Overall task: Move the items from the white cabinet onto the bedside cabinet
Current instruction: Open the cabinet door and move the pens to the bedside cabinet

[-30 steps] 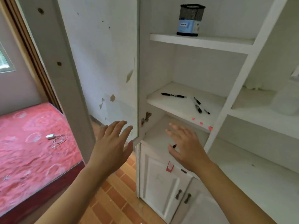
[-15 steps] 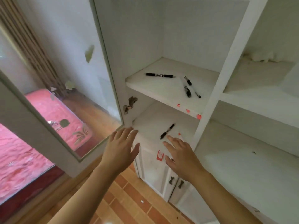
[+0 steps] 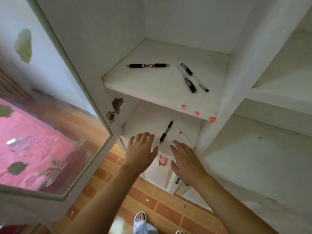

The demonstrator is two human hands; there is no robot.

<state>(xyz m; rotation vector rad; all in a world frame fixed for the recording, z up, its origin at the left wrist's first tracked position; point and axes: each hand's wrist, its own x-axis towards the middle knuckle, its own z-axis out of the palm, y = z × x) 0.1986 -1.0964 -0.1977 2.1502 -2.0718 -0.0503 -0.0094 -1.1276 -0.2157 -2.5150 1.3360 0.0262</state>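
The white cabinet point(image 3: 224, 92) stands open in front of me. On its upper shelf point(image 3: 152, 92) lie a long black pen point(image 3: 148, 65) and two more black pens point(image 3: 190, 85) crossing each other to the right. A single black pen point(image 3: 166, 131) lies on the lower shelf. My left hand point(image 3: 140, 152) hovers flat with straight fingers just left of that pen. My right hand point(image 3: 185, 159) is spread flat just below and right of it. Neither hand holds anything. The bedside cabinet is not in view.
The cabinet's glass door point(image 3: 55, 115) hangs open at the left, with a pink bed point(image 3: 25, 149) seen through it. Lower cabinet doors with dark handles point(image 3: 177, 180) sit under my hands. Brick-pattern floor point(image 3: 152, 208) and my slippered foot point(image 3: 141, 220) are below.
The view has dropped and closed in on the shelves; the mesh pen cup is out of frame. Both hands have come together near the lower-shelf pen, and the glass door swung into view at left.
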